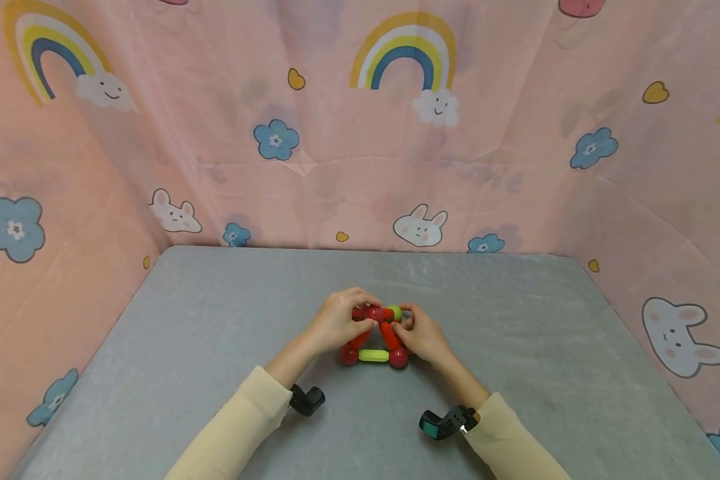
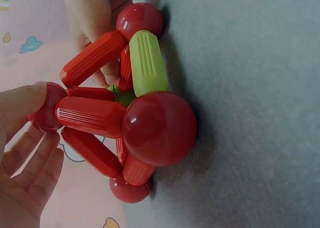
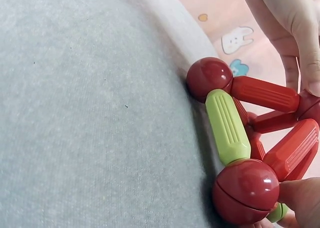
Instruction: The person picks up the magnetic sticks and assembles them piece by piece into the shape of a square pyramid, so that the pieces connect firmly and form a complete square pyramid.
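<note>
A ball-and-stick toy pyramid (image 1: 390, 337), built from red balls and mostly red sticks, stands on the grey table between the two hands. Along its front base runs a lime stick (image 1: 374, 355) between two red balls. My left hand (image 1: 339, 323) pinches the top red ball (image 2: 50, 112) between thumb and fingers. Around the right side curls my right hand (image 1: 425, 339), its thumb against the front right red ball (image 3: 245, 193) and the red stick above it. Beside its fingers is a lime ball (image 1: 395, 313) at the back, mostly hidden in both wrist views.
Grey cloth covers the table (image 1: 216, 300). A pink curtain (image 1: 324, 193) with rainbows, rabbits and flowers encloses the back and both sides. Each wrist wears a black strapped device, one (image 1: 307, 401) on the left and one (image 1: 447, 423) on the right.
</note>
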Action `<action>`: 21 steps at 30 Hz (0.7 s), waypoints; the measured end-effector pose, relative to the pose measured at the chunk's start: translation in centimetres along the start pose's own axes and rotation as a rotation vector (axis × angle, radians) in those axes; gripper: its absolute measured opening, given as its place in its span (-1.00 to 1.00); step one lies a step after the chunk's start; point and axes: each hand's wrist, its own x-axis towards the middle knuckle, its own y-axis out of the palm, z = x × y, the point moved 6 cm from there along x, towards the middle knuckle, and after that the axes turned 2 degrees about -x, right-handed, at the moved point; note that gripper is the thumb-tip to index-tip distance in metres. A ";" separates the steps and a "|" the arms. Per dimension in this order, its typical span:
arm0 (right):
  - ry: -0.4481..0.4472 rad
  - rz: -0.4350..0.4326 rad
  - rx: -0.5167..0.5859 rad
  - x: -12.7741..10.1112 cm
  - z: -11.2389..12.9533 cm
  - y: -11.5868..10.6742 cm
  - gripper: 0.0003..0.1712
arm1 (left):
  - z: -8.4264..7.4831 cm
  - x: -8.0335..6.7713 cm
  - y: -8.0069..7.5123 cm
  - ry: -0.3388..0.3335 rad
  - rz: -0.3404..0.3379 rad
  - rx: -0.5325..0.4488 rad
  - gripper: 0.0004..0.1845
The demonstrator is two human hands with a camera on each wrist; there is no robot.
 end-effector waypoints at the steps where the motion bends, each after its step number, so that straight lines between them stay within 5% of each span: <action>1: 0.001 0.000 0.001 0.0 0.0 0.0 -0.51 | 0.0 0.0 0.0 0.000 -0.001 -0.001 -0.70; 21: 0.023 0.010 -0.001 -0.1 0.1 0.0 -0.51 | 0.2 0.1 0.2 -0.034 0.025 0.019 -0.70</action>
